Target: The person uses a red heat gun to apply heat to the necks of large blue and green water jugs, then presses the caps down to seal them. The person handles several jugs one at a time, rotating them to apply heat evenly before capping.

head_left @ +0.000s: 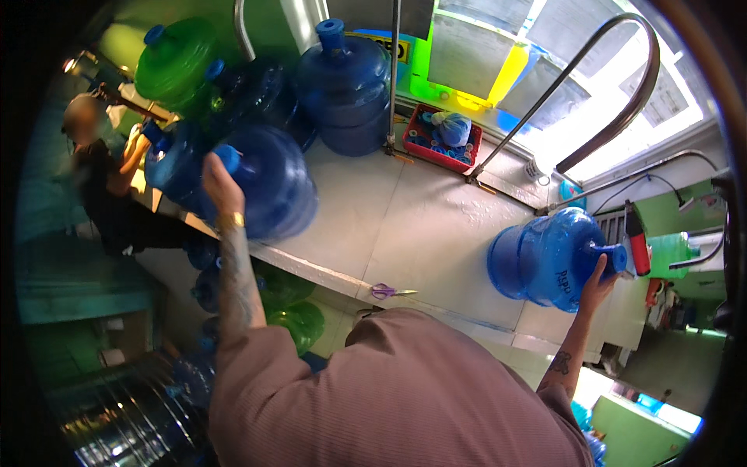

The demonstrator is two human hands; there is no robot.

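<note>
A pale counter (424, 226) spanned the middle of the frame, its front edge slanting down from centre left to lower right, with a wide open stretch between the two held jugs. At centre left, the left hand (223, 191) grasped the left blue jug (276, 183) at its capped neck (a little blurred, and whether its base touched the counter I could not tell). Another blue jug (177, 163) crowded its left side, while its right side faced the open surface. At centre right, the right hand (596, 286) gripped the neck of the right blue jug (537, 253), whose cap pointed toward the right edge of the frame. A dark blue jug (342, 93) stood at upper centre, behind the open stretch. Right of it, a red tray (438, 160) of caps sat against the back edge. Purple-handled scissors (381, 291) lay close to the front edge, below centre.
</note>
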